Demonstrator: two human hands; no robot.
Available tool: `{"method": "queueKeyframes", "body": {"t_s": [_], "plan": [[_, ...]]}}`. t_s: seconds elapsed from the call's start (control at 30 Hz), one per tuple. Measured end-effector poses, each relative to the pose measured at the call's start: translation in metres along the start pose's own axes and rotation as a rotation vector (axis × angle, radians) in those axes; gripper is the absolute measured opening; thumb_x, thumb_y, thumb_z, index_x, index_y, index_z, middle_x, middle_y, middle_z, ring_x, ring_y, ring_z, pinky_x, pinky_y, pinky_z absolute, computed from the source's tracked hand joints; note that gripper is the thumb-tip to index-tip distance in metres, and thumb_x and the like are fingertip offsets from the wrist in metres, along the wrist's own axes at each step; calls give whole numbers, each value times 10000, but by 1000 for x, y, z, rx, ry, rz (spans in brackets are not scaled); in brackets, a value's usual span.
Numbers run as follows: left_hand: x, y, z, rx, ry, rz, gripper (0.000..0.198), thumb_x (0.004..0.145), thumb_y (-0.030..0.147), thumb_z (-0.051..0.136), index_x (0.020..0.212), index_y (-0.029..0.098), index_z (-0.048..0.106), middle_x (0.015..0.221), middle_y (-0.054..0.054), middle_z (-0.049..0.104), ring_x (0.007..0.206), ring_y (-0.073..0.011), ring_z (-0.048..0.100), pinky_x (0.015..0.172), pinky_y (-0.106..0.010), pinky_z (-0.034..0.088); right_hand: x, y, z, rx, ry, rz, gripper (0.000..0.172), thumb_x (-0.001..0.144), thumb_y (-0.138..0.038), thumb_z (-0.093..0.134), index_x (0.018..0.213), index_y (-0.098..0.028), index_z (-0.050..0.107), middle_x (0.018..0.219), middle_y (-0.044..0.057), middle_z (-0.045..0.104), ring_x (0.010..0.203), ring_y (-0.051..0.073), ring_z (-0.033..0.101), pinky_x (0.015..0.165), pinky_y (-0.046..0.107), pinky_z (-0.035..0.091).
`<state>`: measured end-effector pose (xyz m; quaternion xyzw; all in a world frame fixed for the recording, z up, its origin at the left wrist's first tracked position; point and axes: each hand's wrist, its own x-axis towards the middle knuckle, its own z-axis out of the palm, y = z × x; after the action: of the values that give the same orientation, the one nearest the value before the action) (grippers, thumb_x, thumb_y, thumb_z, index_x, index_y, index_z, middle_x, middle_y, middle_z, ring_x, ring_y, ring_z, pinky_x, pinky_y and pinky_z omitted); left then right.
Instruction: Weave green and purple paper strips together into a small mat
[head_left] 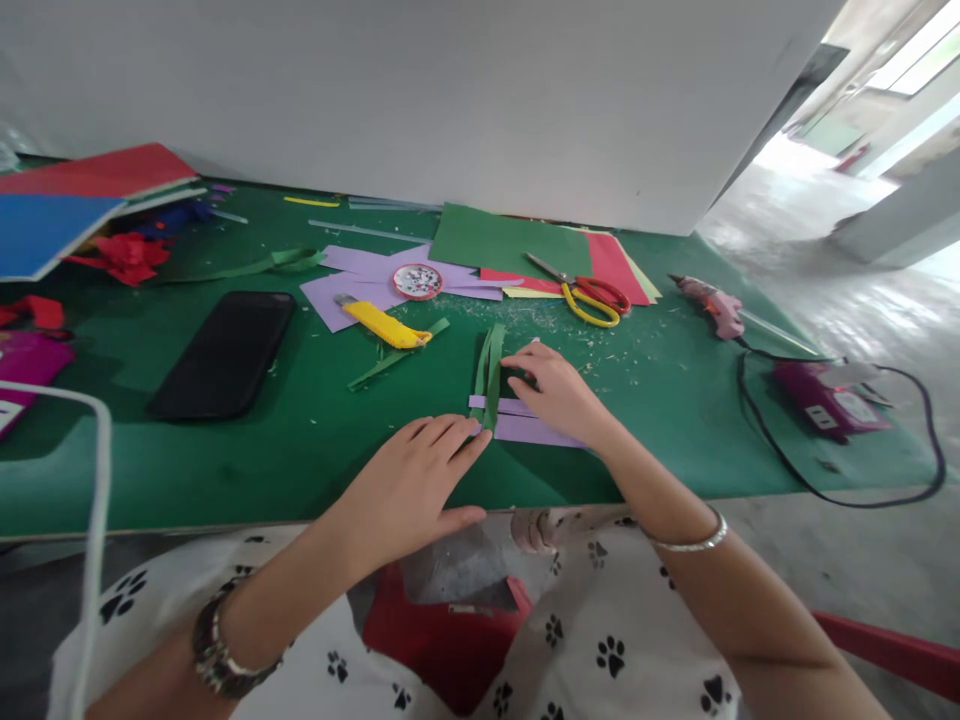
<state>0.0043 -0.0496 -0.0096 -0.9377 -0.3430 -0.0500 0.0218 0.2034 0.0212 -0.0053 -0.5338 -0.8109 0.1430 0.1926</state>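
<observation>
Two green paper strips [489, 370] lie upright across purple paper strips [525, 428] on the green table [300, 440]. My left hand [409, 487] rests flat with its fingers stretched out, fingertips pressing the lower end of the green strips where they cross the purple ones. My right hand [551, 393] lies over the purple strips just right of the green ones, fingers bent down onto the paper.
A yellow box cutter [382, 324], a black phone [225, 352], a round dish of googly eyes [417, 281], scissors [585, 292] on coloured paper sheets, a pink glue gun [709, 305] with its black cable, and red paper scraps [124, 255] at the left.
</observation>
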Motion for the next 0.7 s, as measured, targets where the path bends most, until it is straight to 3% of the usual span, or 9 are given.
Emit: {"method": "queueKeyframes", "body": {"t_s": [0.33, 0.53, 0.7], "plan": [[0, 0, -2, -21, -14, -4, 554, 827, 517, 469, 1233, 140, 488, 1208, -114, 559, 1107, -249, 497, 892, -361, 410, 0, -8, 4, 233, -52, -45, 253, 730, -83, 494, 928, -173, 624, 893, 49, 575, 774, 132, 531, 721, 295, 447], [1, 0, -3, -37, -28, -6, 584, 806, 510, 511, 1239, 120, 481, 1210, -128, 553, 1110, -262, 490, 891, -380, 414, -5, -16, -3, 338, -105, -174, 181, 736, -68, 480, 824, -163, 607, 906, 56, 563, 804, 128, 542, 733, 281, 454], [1, -2, -3, -46, -19, 3, 576, 788, 512, 536, 1209, 121, 500, 1165, -124, 571, 1095, -261, 497, 887, -382, 412, -15, -26, -23, 384, -306, -331, 160, 816, -136, 475, 809, -180, 628, 905, 49, 580, 863, 129, 559, 807, 287, 450]]}}
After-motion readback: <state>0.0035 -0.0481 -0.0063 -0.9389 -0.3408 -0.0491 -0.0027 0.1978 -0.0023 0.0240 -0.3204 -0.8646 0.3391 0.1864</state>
